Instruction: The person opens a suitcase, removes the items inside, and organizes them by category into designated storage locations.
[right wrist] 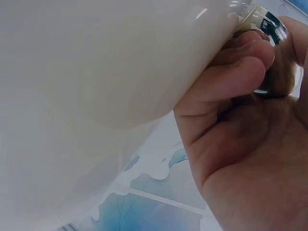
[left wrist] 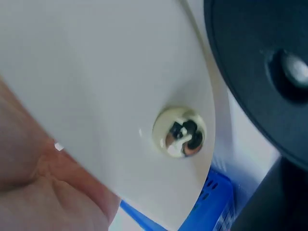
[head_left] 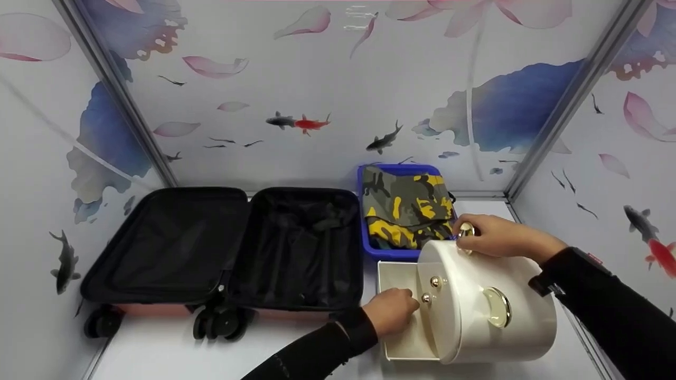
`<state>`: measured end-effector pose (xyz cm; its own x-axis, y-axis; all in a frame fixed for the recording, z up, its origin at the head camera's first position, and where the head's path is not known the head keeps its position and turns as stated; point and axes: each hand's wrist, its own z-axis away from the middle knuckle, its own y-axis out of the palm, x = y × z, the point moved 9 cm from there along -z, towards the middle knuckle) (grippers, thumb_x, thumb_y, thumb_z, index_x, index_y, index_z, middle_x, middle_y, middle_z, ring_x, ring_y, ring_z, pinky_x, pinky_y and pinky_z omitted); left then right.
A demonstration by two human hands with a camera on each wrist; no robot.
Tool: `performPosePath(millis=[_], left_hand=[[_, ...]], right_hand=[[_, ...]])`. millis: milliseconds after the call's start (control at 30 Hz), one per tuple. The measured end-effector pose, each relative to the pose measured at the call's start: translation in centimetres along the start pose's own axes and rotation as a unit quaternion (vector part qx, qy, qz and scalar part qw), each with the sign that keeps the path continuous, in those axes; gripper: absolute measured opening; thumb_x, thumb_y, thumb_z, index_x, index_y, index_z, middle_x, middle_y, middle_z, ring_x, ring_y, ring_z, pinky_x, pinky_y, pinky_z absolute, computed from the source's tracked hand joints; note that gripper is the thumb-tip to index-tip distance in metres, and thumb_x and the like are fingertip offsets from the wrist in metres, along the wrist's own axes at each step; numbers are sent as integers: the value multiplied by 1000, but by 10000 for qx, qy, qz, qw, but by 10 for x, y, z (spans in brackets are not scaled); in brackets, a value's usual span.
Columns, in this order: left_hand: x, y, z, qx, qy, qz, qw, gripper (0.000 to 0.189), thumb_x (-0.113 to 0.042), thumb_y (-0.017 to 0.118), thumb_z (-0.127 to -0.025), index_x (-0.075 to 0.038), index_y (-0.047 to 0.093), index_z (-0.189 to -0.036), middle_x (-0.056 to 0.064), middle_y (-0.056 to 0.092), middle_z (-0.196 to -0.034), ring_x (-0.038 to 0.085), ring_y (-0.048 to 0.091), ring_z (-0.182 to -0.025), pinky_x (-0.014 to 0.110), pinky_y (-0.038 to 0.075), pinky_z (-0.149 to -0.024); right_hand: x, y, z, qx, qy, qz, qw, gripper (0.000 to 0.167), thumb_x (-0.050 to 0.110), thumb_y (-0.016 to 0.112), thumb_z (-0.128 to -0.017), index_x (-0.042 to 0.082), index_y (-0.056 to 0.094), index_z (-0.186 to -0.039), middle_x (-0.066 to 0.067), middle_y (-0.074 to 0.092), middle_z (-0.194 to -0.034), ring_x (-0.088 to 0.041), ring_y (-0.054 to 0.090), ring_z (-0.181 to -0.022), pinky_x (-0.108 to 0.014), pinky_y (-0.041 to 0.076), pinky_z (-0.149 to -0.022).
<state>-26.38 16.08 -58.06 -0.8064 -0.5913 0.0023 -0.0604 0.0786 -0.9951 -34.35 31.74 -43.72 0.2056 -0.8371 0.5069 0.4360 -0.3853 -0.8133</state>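
Observation:
A cream-white rounded storage box (head_left: 501, 274) with gold fittings stands at the right of the table. Its drawer (head_left: 398, 348) is pulled out to the left, and two gold knobs (head_left: 435, 282) sit on the D-shaped face. My right hand (head_left: 494, 235) grips the shiny gold handle (right wrist: 279, 53) on the box's far side, fingers curled round it. Over the open drawer, my left hand (head_left: 393, 310) has bent fingers near the lower knob. In the left wrist view, a white panel with a gold knob (left wrist: 179, 132) covers its fingers, so I cannot tell what they hold.
An open black-lined suitcase (head_left: 174, 248) lies at the left, its wheels (head_left: 227, 322) facing the near side. Behind the box stands a blue basket (head_left: 388, 254) filled with folded camouflage cloth (head_left: 406, 200). Printed wall panels (head_left: 343, 79) enclose the table on several sides.

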Motion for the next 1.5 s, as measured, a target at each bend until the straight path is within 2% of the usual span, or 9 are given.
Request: performPosePath(millis=[233, 367, 533, 633, 767, 933, 1067, 1333, 1500], left_hand=[[49, -49, 22, -732, -487, 749, 9933, 7, -14, 78, -96, -14, 84, -99, 1, 80, -93, 17, 77, -85, 31, 62, -76], [63, -58, 39, -959, -561, 271, 9934, 11, -12, 76, -94, -17, 80, -86, -1, 78, -82, 20, 74, -78, 35, 59, -74], [55, -49, 53, -938, -346, -954, 9904, 10, -19, 81, -90, -22, 79, -80, -4, 73, -84, 20, 63, -81, 36, 46, -79], [48, -38, 55, -785, -205, -1434, 9863, 8, -23, 84, -88, -23, 81, -81, -4, 73, -90, 20, 64, -92, 39, 50, -96], [43, -21, 54, -447, -198, -1709, 9841, 10, -25, 82, -91, -23, 82, -81, -3, 78, -97, 22, 70, -107, 49, 47, -122], [41, -8, 51, -245, -250, -1758, 9838, 18, -26, 79, -94, -24, 80, -77, -4, 79, -86, 21, 74, -107, 56, 39, -130], [38, -7, 49, -328, -220, -1661, 9853, 22, -25, 79, -92, -24, 76, -71, -5, 75, -75, 19, 73, -96, 56, 39, -130], [24, -17, 44, -944, -2, -1439, 9851, 19, -26, 84, -84, -25, 74, -67, -7, 70, -66, 14, 70, -71, 46, 50, -120], [17, -20, 38, -1314, -131, -1375, 9817, 21, -32, 85, -82, -27, 74, -66, -9, 71, -65, 13, 66, -66, 34, 50, -90]], right_hand=[[2, -2, -3, -39, -78, 111, 9999, 29, 32, 70, -100, 16, 70, -124, -13, 74, -118, -21, 67, -97, -35, 57, -79], [0, -2, -2, -29, -52, 147, 9999, 30, 33, 70, -100, 17, 70, -125, -13, 75, -120, -22, 68, -99, -36, 57, -80], [1, -2, -3, -49, -55, 162, 9998, 29, 32, 70, -99, 18, 70, -124, -11, 74, -118, -21, 67, -98, -35, 56, -79], [1, -2, -4, -70, -64, 191, 9998, 29, 32, 70, -98, 19, 70, -124, -9, 74, -116, -20, 66, -97, -35, 55, -80], [-1, -1, -4, -34, -24, 172, 9998, 30, 34, 69, -99, 19, 70, -125, -11, 74, -119, -20, 66, -98, -35, 55, -79], [-1, -1, -3, 21, 16, 89, 10000, 31, 34, 69, -100, 17, 69, -127, -14, 74, -122, -21, 67, -98, -36, 57, -77], [-2, -3, -2, -7, 35, 169, 9999, 32, 35, 69, -100, 17, 69, -127, -16, 74, -123, -22, 67, -98, -36, 57, -76], [-3, -4, -3, 1, 41, 282, 9996, 33, 38, 69, -101, 19, 69, -128, -20, 72, -132, -25, 68, -103, -38, 58, -79], [0, -4, -2, 22, 21, 292, 9996, 34, 38, 68, -102, 18, 69, -129, -20, 73, -132, -27, 69, -106, -39, 58, -82]])
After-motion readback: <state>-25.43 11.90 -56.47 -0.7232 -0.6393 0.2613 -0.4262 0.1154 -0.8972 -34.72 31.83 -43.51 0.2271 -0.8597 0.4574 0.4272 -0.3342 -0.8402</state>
